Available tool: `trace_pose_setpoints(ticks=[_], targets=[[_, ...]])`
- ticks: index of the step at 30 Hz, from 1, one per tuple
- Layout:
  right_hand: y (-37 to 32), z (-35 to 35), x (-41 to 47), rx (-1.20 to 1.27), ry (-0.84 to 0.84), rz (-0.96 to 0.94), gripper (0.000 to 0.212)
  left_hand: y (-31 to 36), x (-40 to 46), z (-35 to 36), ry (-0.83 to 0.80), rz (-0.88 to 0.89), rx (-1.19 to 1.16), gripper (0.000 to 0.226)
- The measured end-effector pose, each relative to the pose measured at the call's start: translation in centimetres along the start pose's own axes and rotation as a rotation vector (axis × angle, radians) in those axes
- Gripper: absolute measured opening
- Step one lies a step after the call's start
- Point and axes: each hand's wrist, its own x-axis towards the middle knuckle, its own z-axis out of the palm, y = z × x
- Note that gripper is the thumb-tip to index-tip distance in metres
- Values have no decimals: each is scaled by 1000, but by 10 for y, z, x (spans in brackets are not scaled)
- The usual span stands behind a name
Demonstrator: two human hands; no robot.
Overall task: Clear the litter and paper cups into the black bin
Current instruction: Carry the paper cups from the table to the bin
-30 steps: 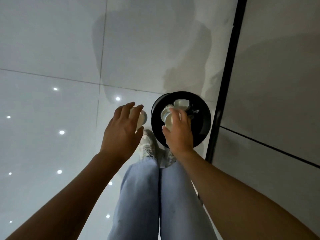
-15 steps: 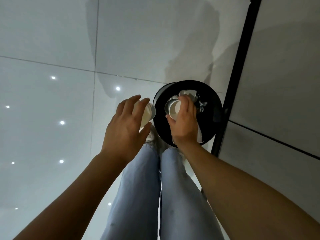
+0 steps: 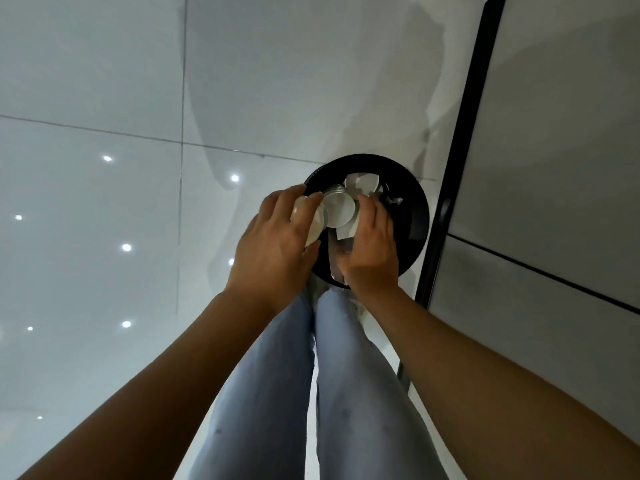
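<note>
Seen from above on glossy pale floor tiles (image 3: 104, 81), the left hand (image 3: 273, 244) curls its fingers around a smooth white paper cup (image 3: 306, 216) at the left rim of a round black bin (image 3: 415, 209). Over the bin's opening, a stack of paper cups (image 3: 339, 211) shows its flat round base. The right hand (image 3: 372, 251) grips this stack, with crumpled white litter (image 3: 360, 183) lying inside the bin beyond.

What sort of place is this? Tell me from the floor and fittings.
Probably an indoor public or office space, such as a lobby or corridor: glossy pale floor tiles mirror ceiling spotlights, and a black bin stands beside a panelled wall.
</note>
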Motion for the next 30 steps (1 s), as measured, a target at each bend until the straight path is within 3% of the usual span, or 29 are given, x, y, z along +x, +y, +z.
trace_pose_setpoints(ticks=[9, 18, 23, 30], targets=[[20, -57, -13, 56, 22, 10, 67, 18, 26, 42, -108, 237, 321, 65], [43, -55, 12, -5, 59, -27, 65, -6, 64, 101, -223, 263, 510, 75], [34, -61, 7, -46, -25, -15, 65, -3, 60, 90, -221, 245, 304, 71], [-27, -114, -44, -155, -136, -56, 65, 24, -4, -7, -124, 27, 99, 61]])
